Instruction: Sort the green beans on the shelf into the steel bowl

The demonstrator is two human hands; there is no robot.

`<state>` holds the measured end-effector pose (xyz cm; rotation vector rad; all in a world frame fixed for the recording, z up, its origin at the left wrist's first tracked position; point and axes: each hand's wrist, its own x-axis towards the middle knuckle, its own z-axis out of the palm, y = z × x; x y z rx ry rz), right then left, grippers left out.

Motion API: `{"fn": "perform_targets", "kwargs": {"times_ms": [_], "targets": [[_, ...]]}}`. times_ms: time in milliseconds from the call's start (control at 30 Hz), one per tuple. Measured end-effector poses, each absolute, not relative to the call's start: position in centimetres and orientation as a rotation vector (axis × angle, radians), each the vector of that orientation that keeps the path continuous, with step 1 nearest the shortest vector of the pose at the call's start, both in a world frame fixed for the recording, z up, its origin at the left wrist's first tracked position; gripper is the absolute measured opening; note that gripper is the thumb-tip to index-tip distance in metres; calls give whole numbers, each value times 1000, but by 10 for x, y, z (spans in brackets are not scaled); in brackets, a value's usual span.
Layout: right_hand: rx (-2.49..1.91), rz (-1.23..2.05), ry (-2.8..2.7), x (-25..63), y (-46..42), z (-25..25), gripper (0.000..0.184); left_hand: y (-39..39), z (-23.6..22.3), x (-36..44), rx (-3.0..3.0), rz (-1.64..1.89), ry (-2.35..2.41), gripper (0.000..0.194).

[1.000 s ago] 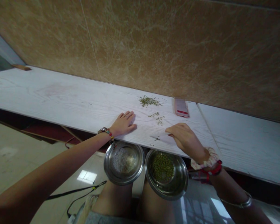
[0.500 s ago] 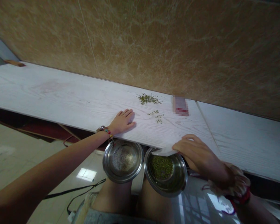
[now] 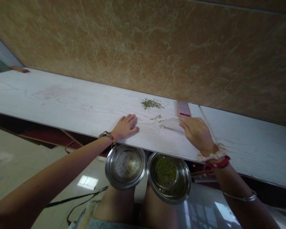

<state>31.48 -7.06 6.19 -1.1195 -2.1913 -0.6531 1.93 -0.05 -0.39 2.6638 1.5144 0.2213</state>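
My left hand (image 3: 125, 126) lies flat and open on the white wooden board (image 3: 69, 105), fingers together, holding nothing. My right hand (image 3: 197, 133) rests farther right on the board and pinches a small white card (image 3: 172, 123) whose edge touches a few scattered green beans (image 3: 161, 121). A larger heap of green beans (image 3: 150, 103) lies behind them near the wall. Below the board's front edge, on my knees, sit two steel bowls: the left bowl (image 3: 125, 166) holds white grains, the right bowl (image 3: 169, 176) holds green beans.
A phone (image 3: 183, 109) lies on the board just behind my right hand. A brown marbled wall (image 3: 157, 47) rises behind the board. A second white board (image 3: 250, 140) joins on the right. A black strap (image 3: 78, 197) lies on the tiled floor at the left.
My right hand, which was at the board's front edge over the bean bowl with the card, has moved back up onto the board to the scattered beans. My left hand has stayed put.
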Motion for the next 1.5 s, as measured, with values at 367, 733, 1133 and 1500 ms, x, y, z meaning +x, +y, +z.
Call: {"fn": "perform_targets", "kwargs": {"times_ms": [367, 733, 1133, 1500], "targets": [[-1200, -701, -2179, 303, -29, 42, 19, 0, -3, 19, 2663, 226, 1513, 54], [-1148, -706, -2194, 292, -1, 34, 23, 2, -3, 19, 2647, 225, 1517, 53], [-890, -592, -2325, 283, -6, 36, 24, 3, -4, 18, 2671, 237, 1523, 52], [-865, -544, -2317, 291, -21, 43, 23, 3, -8, 18, 2679, 319, 1494, 50]]}}
